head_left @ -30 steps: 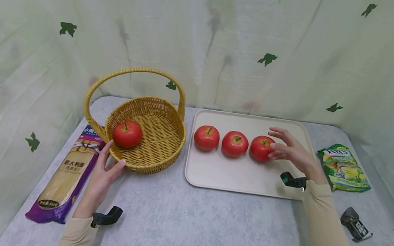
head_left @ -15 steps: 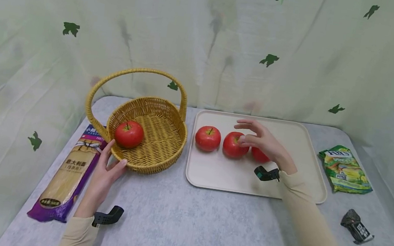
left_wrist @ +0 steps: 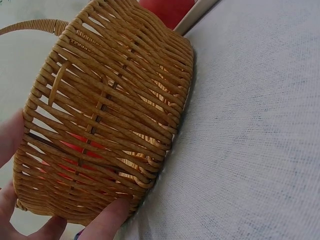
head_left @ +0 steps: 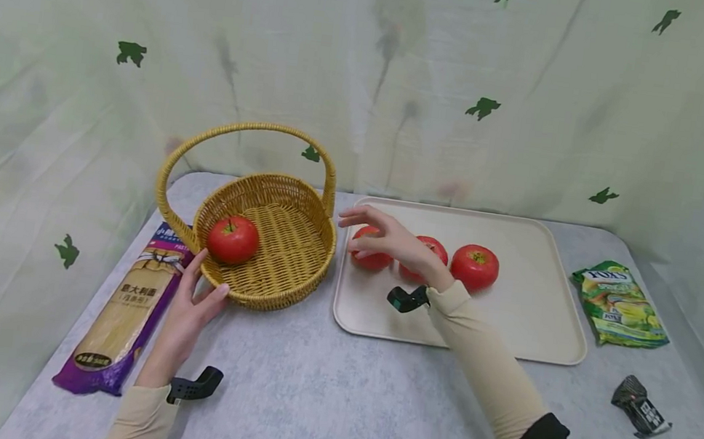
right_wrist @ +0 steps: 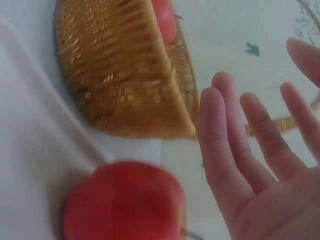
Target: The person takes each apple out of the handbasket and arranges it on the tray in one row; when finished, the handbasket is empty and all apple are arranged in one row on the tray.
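Note:
The round wicker basket (head_left: 284, 255), with a tall arched handle, stands on the left part of the table. A red apple (head_left: 233, 239) lies inside it at the left. My left hand (head_left: 184, 320) holds the basket's near left side, and in the left wrist view its fingers and thumb spread against the woven wall. My right hand (head_left: 391, 243) hovers palm down, fingers loosely bent and holding nothing, over the leftmost apple (head_left: 369, 258) on the beige tray (head_left: 531, 315). Two more apples sit in a row to its right, the middle one (head_left: 430, 247) partly hidden by the hand.
A purple pasta packet (head_left: 123, 309) lies left of the basket, beneath my left hand's side. Right of the tray are a green candy bag (head_left: 621, 304) and a small black wrapped packet (head_left: 641, 407). A leaf-print curtain (head_left: 370, 68) hangs behind the table.
My right hand has swept leftward along the row of apples, from the rightmost to the leftmost, uncovering the right one. The left hand and the basket have stayed in place.

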Demonstrator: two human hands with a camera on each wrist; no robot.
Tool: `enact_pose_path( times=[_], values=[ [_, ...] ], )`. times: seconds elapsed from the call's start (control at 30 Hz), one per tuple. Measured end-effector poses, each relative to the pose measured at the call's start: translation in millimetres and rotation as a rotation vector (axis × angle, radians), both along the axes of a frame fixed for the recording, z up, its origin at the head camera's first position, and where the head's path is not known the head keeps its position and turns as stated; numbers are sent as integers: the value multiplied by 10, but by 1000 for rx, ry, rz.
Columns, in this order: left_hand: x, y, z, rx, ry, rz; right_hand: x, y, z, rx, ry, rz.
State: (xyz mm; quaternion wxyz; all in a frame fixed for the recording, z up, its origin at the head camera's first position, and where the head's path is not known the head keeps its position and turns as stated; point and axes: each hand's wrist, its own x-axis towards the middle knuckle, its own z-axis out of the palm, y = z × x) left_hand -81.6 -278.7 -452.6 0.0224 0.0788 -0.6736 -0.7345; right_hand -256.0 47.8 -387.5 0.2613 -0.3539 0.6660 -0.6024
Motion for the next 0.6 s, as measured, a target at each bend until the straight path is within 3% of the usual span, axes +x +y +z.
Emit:
enact_pose_path(
  times=[0.3,0.6],
  values=[
    [2,1,1,-5,-5,-7,40,-627,68,5,7,98],
    [6,2,12,-7,-12,0,81,-1191,83,17,-128,114]
  ],
)
